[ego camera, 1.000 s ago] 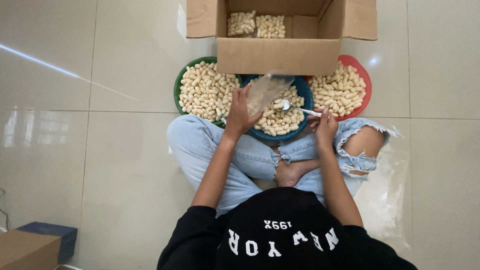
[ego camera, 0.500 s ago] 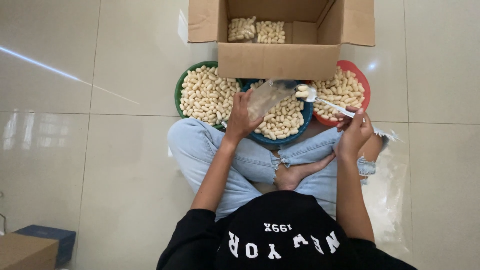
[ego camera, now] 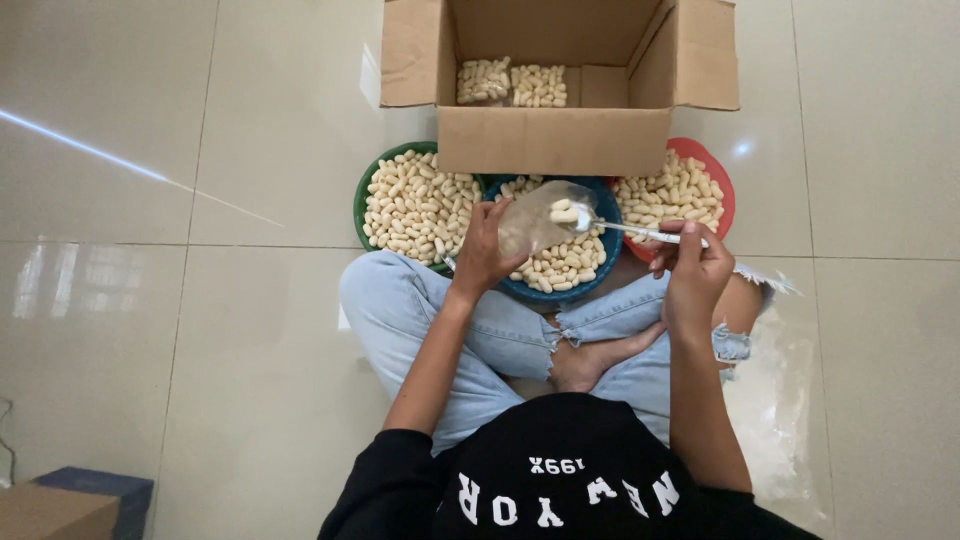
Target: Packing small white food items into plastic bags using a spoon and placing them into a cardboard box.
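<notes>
A wide tiled floor (ego camera: 180, 300) lies bare on the left, giving free room there. An open box (ego camera: 555, 140) stands ahead, its front wall touching three bowls: green (ego camera: 362, 205), blue (ego camera: 600, 283) and red (ego camera: 722, 185), rims crowded together against the crossed legs. Over the blue bowl, the left hand (ego camera: 485, 250) is clamped on a clear bag (ego camera: 535, 222). The right hand (ego camera: 692, 262) pinches a spoon (ego camera: 625, 227), its loaded tip at the bag's mouth.
</notes>
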